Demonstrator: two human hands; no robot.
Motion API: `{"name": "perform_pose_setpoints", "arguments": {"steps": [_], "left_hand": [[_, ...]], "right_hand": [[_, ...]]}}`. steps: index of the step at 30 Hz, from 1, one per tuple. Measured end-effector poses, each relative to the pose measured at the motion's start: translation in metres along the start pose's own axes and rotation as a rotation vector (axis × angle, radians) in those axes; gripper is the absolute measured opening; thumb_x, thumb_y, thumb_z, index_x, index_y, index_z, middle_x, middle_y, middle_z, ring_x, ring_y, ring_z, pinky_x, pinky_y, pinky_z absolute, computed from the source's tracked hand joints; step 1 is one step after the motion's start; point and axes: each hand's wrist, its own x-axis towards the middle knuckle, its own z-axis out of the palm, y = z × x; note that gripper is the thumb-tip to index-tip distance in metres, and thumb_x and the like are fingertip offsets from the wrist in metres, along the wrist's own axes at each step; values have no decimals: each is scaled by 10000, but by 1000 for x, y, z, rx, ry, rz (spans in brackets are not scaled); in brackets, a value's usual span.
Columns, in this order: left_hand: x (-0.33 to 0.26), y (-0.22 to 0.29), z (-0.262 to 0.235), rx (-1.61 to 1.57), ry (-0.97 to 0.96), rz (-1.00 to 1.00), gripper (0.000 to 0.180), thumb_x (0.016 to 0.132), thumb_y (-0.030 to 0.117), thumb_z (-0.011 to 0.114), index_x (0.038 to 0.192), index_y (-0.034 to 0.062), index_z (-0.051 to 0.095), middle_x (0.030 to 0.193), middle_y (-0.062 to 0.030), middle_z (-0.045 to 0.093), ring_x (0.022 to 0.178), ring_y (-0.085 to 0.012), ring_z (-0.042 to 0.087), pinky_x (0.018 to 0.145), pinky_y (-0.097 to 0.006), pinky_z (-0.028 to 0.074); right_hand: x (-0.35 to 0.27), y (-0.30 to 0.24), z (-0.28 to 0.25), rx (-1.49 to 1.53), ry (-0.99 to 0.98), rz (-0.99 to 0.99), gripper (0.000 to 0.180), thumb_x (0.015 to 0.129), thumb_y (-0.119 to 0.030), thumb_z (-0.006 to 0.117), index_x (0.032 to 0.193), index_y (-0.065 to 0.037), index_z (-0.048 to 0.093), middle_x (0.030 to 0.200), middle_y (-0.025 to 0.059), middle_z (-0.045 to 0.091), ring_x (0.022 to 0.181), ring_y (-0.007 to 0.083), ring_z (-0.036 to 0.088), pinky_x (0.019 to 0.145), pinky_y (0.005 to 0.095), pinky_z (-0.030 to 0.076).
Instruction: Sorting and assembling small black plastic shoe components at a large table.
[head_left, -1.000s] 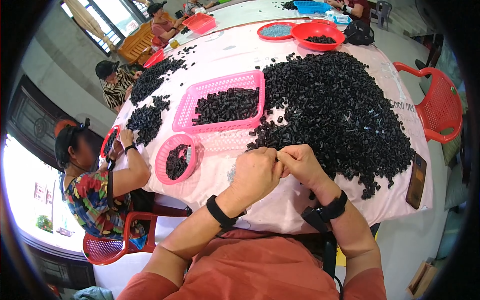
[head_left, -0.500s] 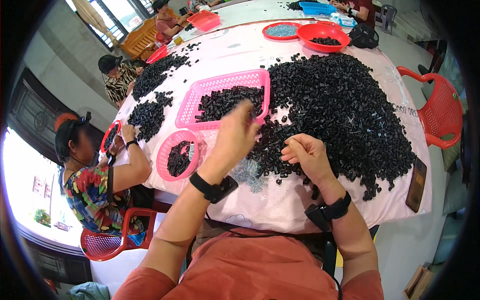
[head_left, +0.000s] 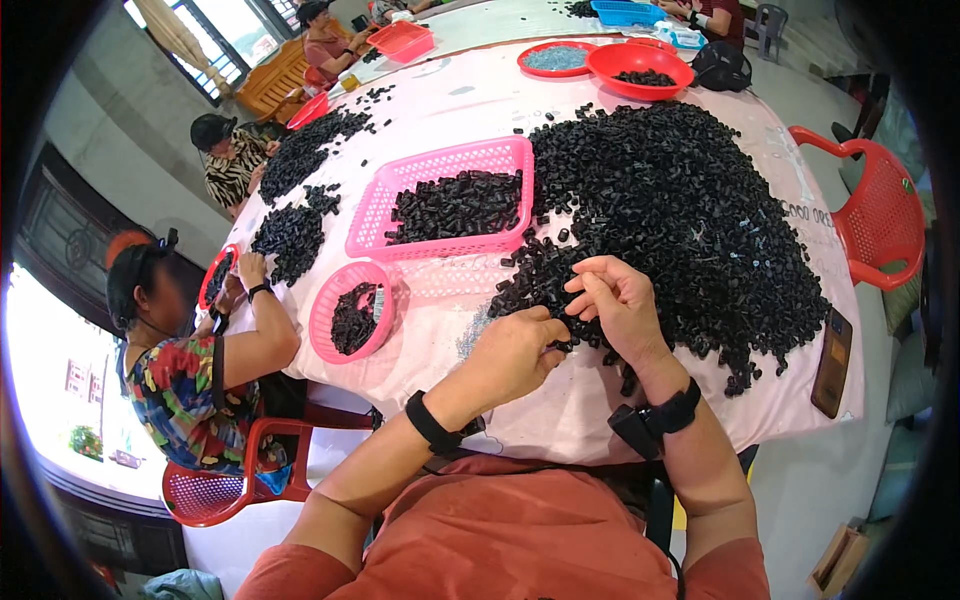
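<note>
My left hand (head_left: 512,352) is low over the near edge of the table, thumb and fingers pinched on a small black plastic part (head_left: 563,346). Just to its right, my right hand (head_left: 618,305) is closed with its fingertips together; what they hold, if anything, is hidden. Both hands are at the near edge of a large heap of small black plastic parts (head_left: 670,190). Beyond my left hand stands a rectangular pink basket (head_left: 440,152) partly filled with such parts. Beside my left wrist, a little pile of tiny shiny pieces (head_left: 470,332) is partly covered.
A round pink basket (head_left: 322,325) with black parts stands to the left. A phone (head_left: 832,362) lies at the right edge, near a red chair (head_left: 880,205). Red bowls (head_left: 640,90) stand at the back. A co-worker (head_left: 170,370) sits at the left, handling black parts.
My left hand has come back from the pink basket toward me and down beside my right hand. The right hand has stayed almost in place.
</note>
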Motion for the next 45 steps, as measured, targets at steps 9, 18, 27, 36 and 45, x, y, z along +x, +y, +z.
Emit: {"name": "perform_pose_setpoints", "arguments": {"steps": [9, 18, 27, 36, 45], "left_hand": [[-1, 12, 19, 180, -26, -80, 163, 796, 147, 722, 924, 49, 699, 891, -113, 616, 836, -340, 656, 705, -445, 544], [4, 6, -13, -51, 87, -174, 137, 870, 57, 660, 982, -19, 638, 843, -191, 680, 723, -345, 674, 643, -401, 519], [4, 5, -20, -287, 173, -281, 153, 846, 5, 707, 990, -10, 658, 847, -146, 674, 710, -257, 667, 651, -346, 522], [-12, -4, 0, 78, 2, -178, 88, 775, 47, 727, 860, 41, 705, 832, -124, 652, 756, -312, 676, 680, -393, 535], [-17, 3, 10, 7, -81, -44, 147, 790, 89, 743, 907, 40, 667, 830, -120, 633, 749, -330, 662, 657, -423, 524]], "right_hand": [[-1, 3, 0, -55, -110, -55, 156, 979, -85, 567, 1034, 9, 679, 843, 76, 718, 668, 110, 697, 574, 229, 526], [-3, 1, 2, -195, -120, -79, 135, 944, -91, 629, 996, 18, 691, 795, 66, 717, 637, 91, 681, 571, 228, 524], [1, 0, -2, 54, -271, 69, 207, 949, -71, 630, 1123, 20, 696, 891, 70, 719, 732, 102, 690, 655, 224, 560], [5, -2, -9, 264, -163, 145, 210, 993, -41, 549, 1161, 9, 665, 968, 65, 694, 837, 105, 686, 741, 211, 575], [4, -1, -5, 191, -180, 108, 175, 991, -59, 558, 1131, -18, 655, 987, 43, 681, 822, 86, 653, 704, 209, 531]]}}
